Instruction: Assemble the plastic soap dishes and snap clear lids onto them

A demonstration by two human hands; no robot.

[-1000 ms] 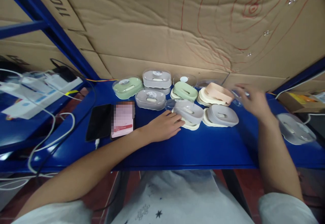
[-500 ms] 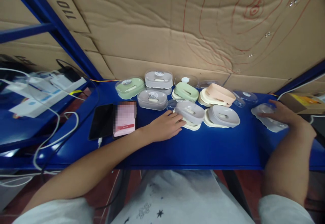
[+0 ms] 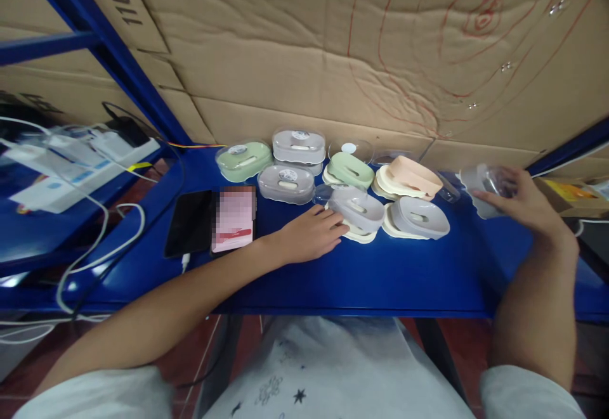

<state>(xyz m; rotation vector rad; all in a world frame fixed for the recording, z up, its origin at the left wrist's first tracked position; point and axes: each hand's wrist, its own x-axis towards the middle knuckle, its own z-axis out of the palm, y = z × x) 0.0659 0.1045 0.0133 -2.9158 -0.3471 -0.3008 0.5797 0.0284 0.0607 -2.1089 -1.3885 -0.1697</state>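
My left hand lies with its fingers stretched out, fingertips at the near left edge of a grey soap dish stacked on a cream tray. A clear lid touches that dish's left side. At the right, my right hand grips a grey soap box with a clear cover, tilted and blurred by motion. Another grey dish, a peach dish and a green dish rest on cream trays between my hands. Beyond my left hand are lidded grey and green boxes.
Two phones lie on the blue table, left of the boxes. Power strips with white cables fill the far left. Loose clear lids stand along the cardboard wall. A carton is at the right.
My right hand has moved back and left with the grey soap box, now close to the clear lids by the wall. My left hand has stayed in place.
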